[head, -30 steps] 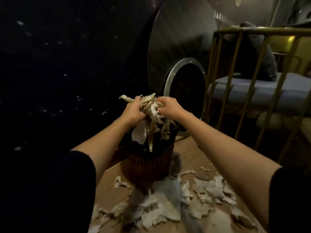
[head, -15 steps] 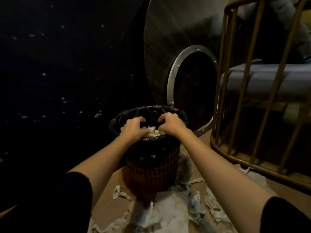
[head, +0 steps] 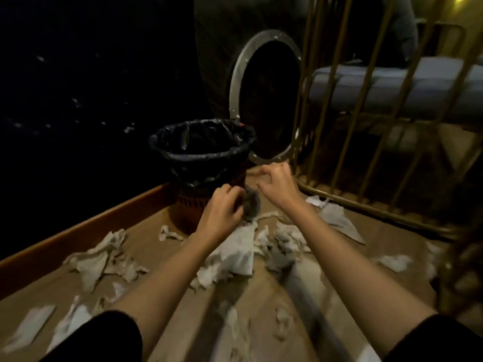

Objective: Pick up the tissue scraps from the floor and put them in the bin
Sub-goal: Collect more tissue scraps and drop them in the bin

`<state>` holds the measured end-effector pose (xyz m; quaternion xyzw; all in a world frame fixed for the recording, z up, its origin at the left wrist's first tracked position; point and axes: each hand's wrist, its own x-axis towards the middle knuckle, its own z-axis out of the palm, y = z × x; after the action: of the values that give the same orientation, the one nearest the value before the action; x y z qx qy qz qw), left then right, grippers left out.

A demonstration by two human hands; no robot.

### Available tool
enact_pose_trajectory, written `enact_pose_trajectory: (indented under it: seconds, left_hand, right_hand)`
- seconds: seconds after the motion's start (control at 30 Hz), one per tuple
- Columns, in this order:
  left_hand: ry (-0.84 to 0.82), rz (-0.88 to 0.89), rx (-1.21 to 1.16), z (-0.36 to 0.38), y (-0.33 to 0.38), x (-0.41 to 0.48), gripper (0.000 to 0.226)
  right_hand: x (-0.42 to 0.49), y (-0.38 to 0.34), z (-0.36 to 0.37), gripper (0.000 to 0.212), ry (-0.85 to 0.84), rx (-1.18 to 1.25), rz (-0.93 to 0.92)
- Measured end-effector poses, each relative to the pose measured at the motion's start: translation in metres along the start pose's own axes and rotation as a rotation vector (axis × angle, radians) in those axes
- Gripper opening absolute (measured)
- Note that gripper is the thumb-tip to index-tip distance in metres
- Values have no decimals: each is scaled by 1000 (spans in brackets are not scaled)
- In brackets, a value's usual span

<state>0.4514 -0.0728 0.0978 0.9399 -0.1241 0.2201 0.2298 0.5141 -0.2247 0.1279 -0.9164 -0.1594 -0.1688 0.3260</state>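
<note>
Tissue scraps (head: 236, 253) lie scattered over the brown floor (head: 146, 228) in front of the bin (head: 203, 157), none of them in a hand that I can confirm. Bin: one, a red slatted basket with a black liner folded over the rim, upright by the wooden skirting (head: 78, 232); its inside is too dark to read. Left hand (head: 222, 211) hovers low just beside the bin's base, fingers curled in toward a grey crumpled wad (head: 252, 205); whether the fingertips grip it or only touch it I cannot tell, the frame is blurred there. Right hand (head: 277, 182) hangs a little higher, between the bin and the gold railing (head: 366, 131), fingers loosely bent in a claw and holding nothing. Step in hand, by my reading: gathering a fresh handful, the hands reaching to the litter nearest the bin. The next move calls for closing both hands round the wad and the big white sheet beneath the left wrist, bunching them so no strips trail, then lifting clear of the liner's rim before letting go. Count: two hands, one bin, and at least ten separate scraps, among them a cluster at left (head: 96, 257), a small curl (head: 168, 234), a sheet near the railing (head: 337, 218), a piece at far right (head: 394, 262) and a flat strip at bottom left (head: 28, 327). Overlap and blur prevent an exact tally. Much of the task is left.
</note>
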Motion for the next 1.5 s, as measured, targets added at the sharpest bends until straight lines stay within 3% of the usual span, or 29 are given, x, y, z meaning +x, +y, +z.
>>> enact_pose_trajectory:
  seconds: [0.23,0.37,0.43,0.53,0.63,0.73,0.8,0.87,0.93,1.0,1.1,1.2,1.3,1.5]
  left_hand:
    - [-631,-87,-37,103,37,-120,64]
    - [-865,-4,67,127,61,-160,61]
    - [-791,78,158,130,65,-174,41]
    - [-687,40,59,125,59,-185,19]
    - [-656,-33,-82,110,46,-191,18]
    - [-469,-5,-133,91,36,-204,14]
    - [-356,59,-95,82,31,-218,9]
    - [-368,105,-39,80,21,-234,14]
    - [-527,57,-4,83,9,-250,34]
    - [-625,10,-18,86,1,-261,47]
    - [-552,-45,-98,84,8,-266,31]
    - [-487,-53,-104,82,12,-269,15]
    - [-468,-101,-125,72,5,-275,20]
    - [-284,-343,-180,14,-30,-269,22]
  right_hand:
    - [-158,85,-13,30,-267,-11,495]
    - [-265,112,4,37,-262,-218,721]
    - [-310,105,12,41,-186,-331,823]
    - [-358,92,23,33,-113,-440,750]
    - [-368,89,25,35,-72,-239,642]
    - [-351,68,10,29,86,4,739]
    - [-345,50,0,24,161,65,715]
    - [-350,35,-8,23,204,22,628]
    - [-366,33,-9,26,91,-164,665]
    - [-388,36,-5,51,-154,-300,835]
    - [-411,29,12,67,-250,-212,823]
    - [-421,7,37,51,-295,-226,569]
    - [-422,1,55,34,-271,-153,333]
    - [-331,8,77,16,-234,-61,319]
